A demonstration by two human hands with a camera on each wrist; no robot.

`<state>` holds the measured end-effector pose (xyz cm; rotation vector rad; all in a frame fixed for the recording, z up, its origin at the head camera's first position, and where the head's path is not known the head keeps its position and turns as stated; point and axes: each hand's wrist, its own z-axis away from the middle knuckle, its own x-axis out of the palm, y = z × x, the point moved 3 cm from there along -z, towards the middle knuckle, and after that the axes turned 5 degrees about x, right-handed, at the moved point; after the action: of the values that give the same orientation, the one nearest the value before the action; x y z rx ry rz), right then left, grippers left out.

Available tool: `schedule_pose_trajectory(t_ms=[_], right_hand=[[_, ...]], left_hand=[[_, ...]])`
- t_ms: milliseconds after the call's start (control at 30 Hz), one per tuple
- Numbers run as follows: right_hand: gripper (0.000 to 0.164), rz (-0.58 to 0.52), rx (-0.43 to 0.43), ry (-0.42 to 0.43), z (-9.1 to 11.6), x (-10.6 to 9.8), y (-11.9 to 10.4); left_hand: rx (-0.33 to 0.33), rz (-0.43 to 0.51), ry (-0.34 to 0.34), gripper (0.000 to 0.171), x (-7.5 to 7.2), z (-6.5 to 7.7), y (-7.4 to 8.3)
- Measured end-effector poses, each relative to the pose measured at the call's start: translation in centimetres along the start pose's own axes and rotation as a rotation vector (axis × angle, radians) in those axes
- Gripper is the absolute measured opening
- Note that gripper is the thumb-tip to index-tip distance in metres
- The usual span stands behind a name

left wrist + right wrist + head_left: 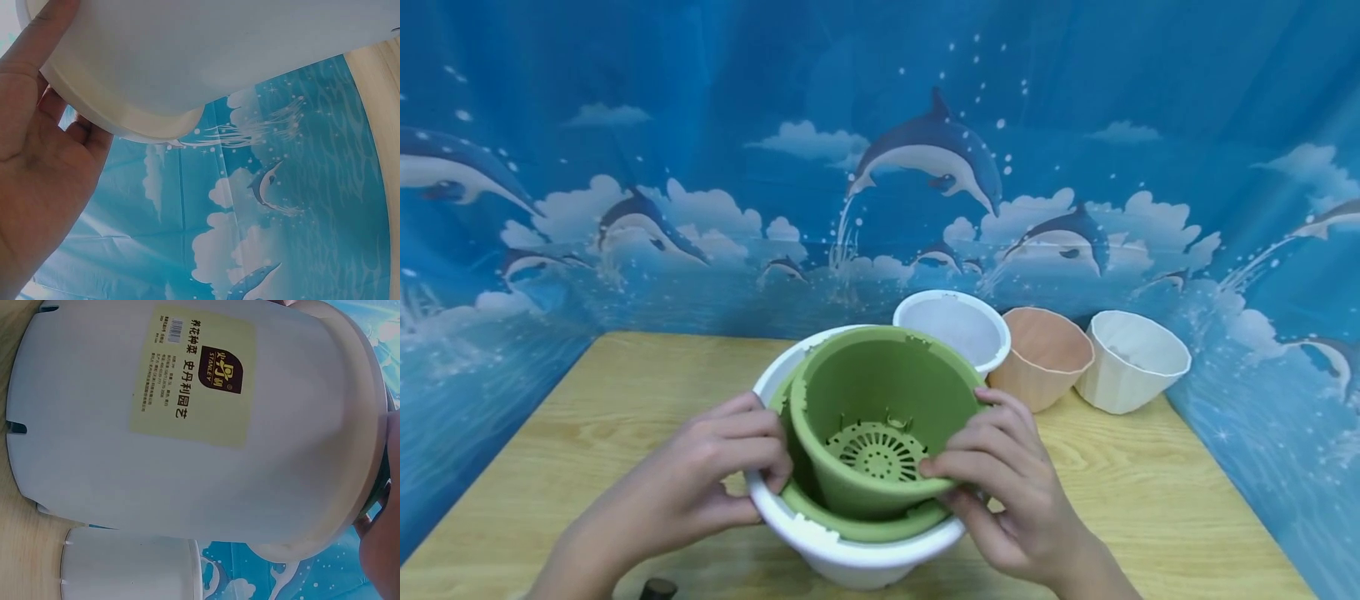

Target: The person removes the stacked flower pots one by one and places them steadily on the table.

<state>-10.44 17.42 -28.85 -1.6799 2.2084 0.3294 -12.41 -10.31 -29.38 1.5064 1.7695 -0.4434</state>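
My right hand grips the rim of a smooth, round olive-green plastic pot, its base pierced by radiating slots. It sits off-centre inside a wider green plastic pot, nested in a large round white plastic pot my left hand grips over the bench.

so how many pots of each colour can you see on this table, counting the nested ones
Green: 2 (inner green pot, outer green pot)
White: 2 (large white pot, rear white pot)
Peach: 1 (peach pot)
Cream: 1 (cream pot)
Total: 6 visible
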Motion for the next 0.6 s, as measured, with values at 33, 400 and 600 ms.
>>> schedule_pose_trajectory(t_ms=[33,400,600], right_hand=[[0.016,0.002,0.002,0.001,0.0,-0.03,0.0],[0.018,0.008,0.013,0.021,0.08,-0.41,-0.03],[0.016,0.018,-0.005,0.031,0.08,-0.48,0.06]], left_hand=[[-0.001,-0.003,-0.001,0.034,0.0,0.01,0.0],[0.012,0.0,0.008,0.034,0.05,0.03,-0.06],[0.012,0.002,0.012,0.034,0.06,0.0,-0.08]])
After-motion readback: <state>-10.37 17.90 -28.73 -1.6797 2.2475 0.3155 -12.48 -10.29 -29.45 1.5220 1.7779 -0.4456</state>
